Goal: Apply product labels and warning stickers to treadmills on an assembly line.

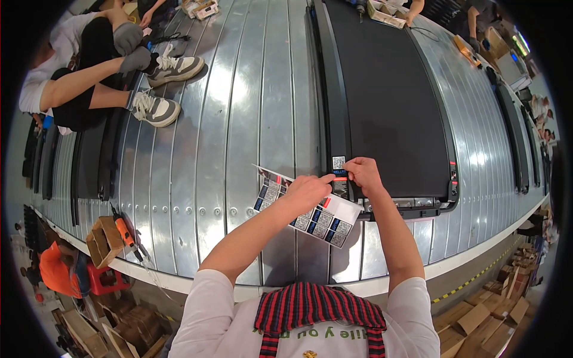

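In front of me lies a treadmill deck with a black belt (394, 101) and a dark side rail (337, 107). A QR-code sticker (339, 163) sits at the near end of that rail, above a red-and-black label (339, 182). My right hand (365, 174) pinches the sticker's right edge between thumb and finger. My left hand (309, 192) holds a sheet of QR-code stickers (321, 222), its index finger reaching to the sticker's lower edge. The sheet hangs tilted over the rail's near end; part of it is hidden under my left hand and forearm.
A seated person's shoes (156, 109) rest on the metal slat conveyor (227, 119) at left. An orange power tool (125, 231) lies by a cardboard box (104, 241) at the near-left edge. Another person's hand (413, 13) touches a parts box (387, 14) beyond the belt.
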`<state>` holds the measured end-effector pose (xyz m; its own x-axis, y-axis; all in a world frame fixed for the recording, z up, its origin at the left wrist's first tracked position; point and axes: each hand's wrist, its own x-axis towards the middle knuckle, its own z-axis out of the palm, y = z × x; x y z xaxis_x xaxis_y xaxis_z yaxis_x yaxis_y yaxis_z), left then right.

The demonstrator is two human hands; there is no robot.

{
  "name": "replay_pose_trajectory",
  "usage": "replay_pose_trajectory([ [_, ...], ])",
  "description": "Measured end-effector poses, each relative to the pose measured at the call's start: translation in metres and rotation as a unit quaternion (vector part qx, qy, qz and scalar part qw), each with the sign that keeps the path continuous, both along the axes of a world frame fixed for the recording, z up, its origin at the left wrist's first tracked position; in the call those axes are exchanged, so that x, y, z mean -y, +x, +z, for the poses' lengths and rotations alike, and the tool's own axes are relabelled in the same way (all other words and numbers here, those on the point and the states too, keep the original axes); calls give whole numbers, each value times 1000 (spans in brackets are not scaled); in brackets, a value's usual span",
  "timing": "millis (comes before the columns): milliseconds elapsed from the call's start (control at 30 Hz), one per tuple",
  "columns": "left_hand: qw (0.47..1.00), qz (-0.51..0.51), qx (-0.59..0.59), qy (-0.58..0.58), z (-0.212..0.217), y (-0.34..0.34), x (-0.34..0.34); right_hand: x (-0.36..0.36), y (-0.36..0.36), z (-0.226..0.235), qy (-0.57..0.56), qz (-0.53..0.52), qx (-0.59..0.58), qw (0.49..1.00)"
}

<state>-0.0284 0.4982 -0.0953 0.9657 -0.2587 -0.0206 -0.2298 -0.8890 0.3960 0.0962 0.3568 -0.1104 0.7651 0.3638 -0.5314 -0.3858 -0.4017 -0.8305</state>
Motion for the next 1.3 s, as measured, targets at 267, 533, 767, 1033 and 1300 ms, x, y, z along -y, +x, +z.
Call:
replay_pose_trajectory([
  [267, 999, -9, -38, 7, -2, 8, 5, 1, -3, 0, 33, -13, 5, 999],
  [533, 1000, 11, -1, -16, -6, -2, 4, 1, -3, -7, 48, -10, 15, 999],
  [767, 999, 14, 13, -34, -2, -10, -2, 3, -2, 0, 48, -27, -1, 999],
  [1033, 1000, -2, 6, -23, -5, -13, -7, 3, -1, 6, 50, -8, -23, 998],
  [1300, 1000, -5, 7, -17, -2, -11, -10, 2, -2, 7, 36, -8, -7, 999],
])
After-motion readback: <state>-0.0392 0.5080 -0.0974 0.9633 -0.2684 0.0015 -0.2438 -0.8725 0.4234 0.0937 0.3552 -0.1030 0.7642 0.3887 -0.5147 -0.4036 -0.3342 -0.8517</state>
